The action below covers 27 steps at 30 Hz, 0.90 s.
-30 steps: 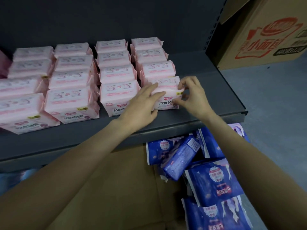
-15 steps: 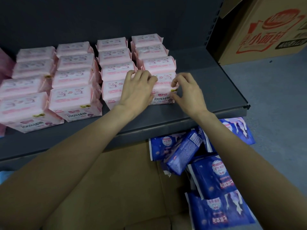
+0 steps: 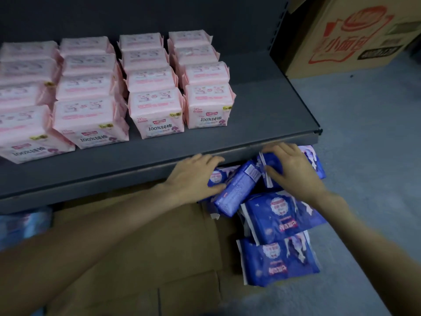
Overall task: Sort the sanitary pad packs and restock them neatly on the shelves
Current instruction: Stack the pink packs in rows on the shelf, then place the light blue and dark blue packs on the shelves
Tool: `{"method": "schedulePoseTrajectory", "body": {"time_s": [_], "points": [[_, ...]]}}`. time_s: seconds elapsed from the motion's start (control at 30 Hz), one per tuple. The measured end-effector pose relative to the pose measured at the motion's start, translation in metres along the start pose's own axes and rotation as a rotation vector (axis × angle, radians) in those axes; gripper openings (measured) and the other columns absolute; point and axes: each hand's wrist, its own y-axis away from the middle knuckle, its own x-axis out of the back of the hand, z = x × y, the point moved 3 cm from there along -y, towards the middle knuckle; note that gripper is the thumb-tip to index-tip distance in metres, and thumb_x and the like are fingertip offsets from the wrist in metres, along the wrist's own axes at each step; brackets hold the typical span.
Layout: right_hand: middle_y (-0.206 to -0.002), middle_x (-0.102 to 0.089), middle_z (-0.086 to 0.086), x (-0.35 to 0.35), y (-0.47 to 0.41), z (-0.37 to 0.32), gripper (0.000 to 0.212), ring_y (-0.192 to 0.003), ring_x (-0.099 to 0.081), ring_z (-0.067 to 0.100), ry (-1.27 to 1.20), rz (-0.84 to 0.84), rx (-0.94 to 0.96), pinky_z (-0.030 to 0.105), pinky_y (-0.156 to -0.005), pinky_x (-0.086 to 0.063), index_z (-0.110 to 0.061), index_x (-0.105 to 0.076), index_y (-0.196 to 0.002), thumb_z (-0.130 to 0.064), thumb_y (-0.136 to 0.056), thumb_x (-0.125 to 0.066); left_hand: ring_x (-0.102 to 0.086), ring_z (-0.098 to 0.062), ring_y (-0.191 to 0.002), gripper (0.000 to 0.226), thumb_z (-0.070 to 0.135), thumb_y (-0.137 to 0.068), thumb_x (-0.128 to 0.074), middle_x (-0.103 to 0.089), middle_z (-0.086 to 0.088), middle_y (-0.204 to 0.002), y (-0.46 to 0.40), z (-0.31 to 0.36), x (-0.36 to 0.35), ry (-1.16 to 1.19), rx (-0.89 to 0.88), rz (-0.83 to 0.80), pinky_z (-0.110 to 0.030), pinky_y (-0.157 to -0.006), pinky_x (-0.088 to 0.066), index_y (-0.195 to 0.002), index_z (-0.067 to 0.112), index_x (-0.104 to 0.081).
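Dark shelving fills the upper half of the frame, and under its front lip my hands are down among the blue packs (image 3: 282,215) on the floor. My right hand (image 3: 293,169), right of centre, has its fingers spread over the top of one blue pack (image 3: 272,164) with the thumb hooked under the near edge: a loose clasp, not yet a lift. My left hand (image 3: 193,176), at centre, lies flat with fingers together against a small blue pack (image 3: 216,177), thumb along its lower edge; whether it grips or only rests I cannot tell. Between the two hands a tilted pack (image 3: 237,192) leans, touching both neighbours. Two more blue packs lie lower right, one overlapping the other.

I judge the step in hand is gathering blue packs for shelving. The next move calls for closing both grips, clearing the shelf lip, and setting them on the bare stretch of shelf (image 3: 273,106) right of the pink packs (image 3: 155,110).

Pink packs stand in tidy rows across the upper left. Flattened cardboard (image 3: 136,247) covers the floor lower centre, grey floor (image 3: 369,179) runs right, and a printed carton (image 3: 346,35) sits upper right.
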Motion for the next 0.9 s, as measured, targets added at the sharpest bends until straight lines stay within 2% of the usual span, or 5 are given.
{"method": "schedulePoseTrajectory", "body": {"time_s": [0.1, 0.27, 0.47, 0.7, 0.9], "points": [[-0.117, -0.063, 0.006, -0.002, 0.009, -0.009, 0.032, -0.111, -0.055, 0.035, 0.107, -0.031, 0.088, 0.05, -0.093, -0.046, -0.013, -0.064, -0.109, -0.025, -0.081, -0.054, -0.046, -0.016, -0.121, 0.062, 0.061, -0.086, -0.051, -0.05, 0.009, -0.136, 0.01, 0.01, -0.016, 0.136, 0.059, -0.102, -0.03, -0.088, -0.04, -0.139, 0.032, -0.036], [-0.111, -0.064, 0.006, -0.031, 0.0, -0.076, 0.029, -0.104, -0.057, 0.032, 0.044, -0.049, 0.236, 0.044, -0.089, -0.048, -0.014, -0.066, -0.105, -0.023, -0.08, -0.053, -0.052, -0.009, -0.114, 0.043, 0.049, -0.092, -0.051, -0.058, 0.016, -0.123, 0.059, -0.028, 0.024, 0.146, 0.049, 0.07, -0.026, -0.087, -0.04, -0.132, 0.033, -0.048], [-0.11, -0.065, 0.003, -0.08, -0.025, -0.217, 0.031, -0.101, -0.059, 0.026, -0.128, -0.25, 0.438, 0.039, -0.086, -0.051, -0.017, -0.063, -0.115, -0.024, -0.088, -0.05, -0.065, -0.017, -0.088, 0.035, 0.042, -0.085, -0.046, -0.071, 0.008, -0.095, 0.194, -0.14, 0.049, 0.23, 0.413, 0.391, -0.034, -0.074, -0.054, -0.106, 0.023, -0.067], [-0.142, -0.039, 0.001, -0.146, -0.039, -0.377, 0.054, -0.125, -0.044, 0.024, -0.146, -0.484, 0.699, 0.037, -0.1, -0.04, -0.024, -0.027, -0.147, -0.039, -0.098, -0.044, -0.053, -0.032, -0.091, 0.059, 0.048, -0.076, -0.052, -0.063, -0.018, -0.1, 0.357, -0.228, 0.013, 0.071, 0.867, 0.543, -0.035, -0.081, -0.036, -0.113, 0.003, -0.06], [-0.138, -0.047, 0.017, -0.194, -0.043, -0.464, 0.061, -0.107, -0.056, 0.037, -0.053, -0.648, 0.628, 0.036, -0.07, -0.039, -0.016, -0.004, -0.153, -0.037, -0.103, -0.031, -0.05, -0.016, -0.121, 0.085, 0.049, -0.077, -0.073, -0.052, 0.004, -0.131, 0.39, -0.263, -0.02, 0.84, 1.166, 0.45, -0.03, -0.095, -0.041, -0.144, 0.017, -0.033]]}}
